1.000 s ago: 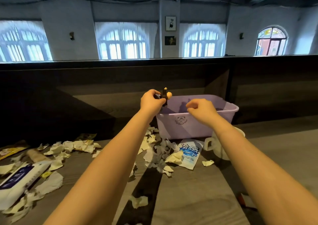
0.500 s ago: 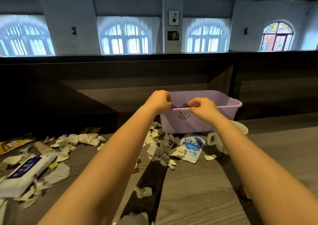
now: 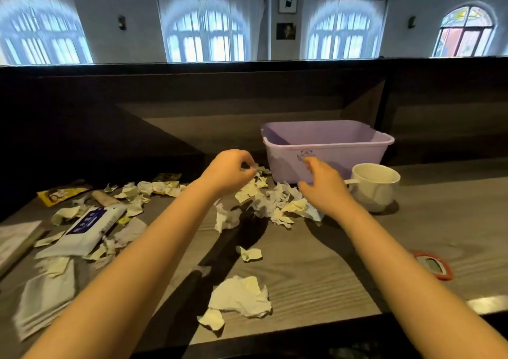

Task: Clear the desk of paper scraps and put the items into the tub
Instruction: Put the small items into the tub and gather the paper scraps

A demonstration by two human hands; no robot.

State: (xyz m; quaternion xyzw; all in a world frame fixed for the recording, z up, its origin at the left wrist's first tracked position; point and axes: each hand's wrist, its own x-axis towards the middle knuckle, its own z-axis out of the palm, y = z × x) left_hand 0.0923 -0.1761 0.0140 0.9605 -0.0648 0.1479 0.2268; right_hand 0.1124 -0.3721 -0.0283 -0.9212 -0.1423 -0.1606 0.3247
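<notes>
A lilac plastic tub [image 3: 327, 149] stands at the back of the wooden desk [image 3: 316, 270]. A heap of torn paper scraps [image 3: 270, 203] lies just in front of it and to its left. My left hand [image 3: 228, 171] hovers over the heap's far edge with loosely curled fingers; I see nothing held in it. My right hand [image 3: 321, 187] hangs over the heap's right side, close to the tub's front wall, fingers relaxed and empty. A blue and white packet [image 3: 313, 213] lies partly under that hand.
A white mug [image 3: 375, 187] stands right of the tub. A wipes pack [image 3: 90, 225], a yellow sachet [image 3: 60, 193], a small tube [image 3: 105, 198] and more scraps [image 3: 154, 188] lie at the left. Larger scraps [image 3: 242, 297] lie near the front edge, a red-rimmed object [image 3: 434, 266] at the right.
Both hands have come down from the tub's rim to the scrap heap in front of it. The small dark and yellow thing my left hand held is no longer in it.
</notes>
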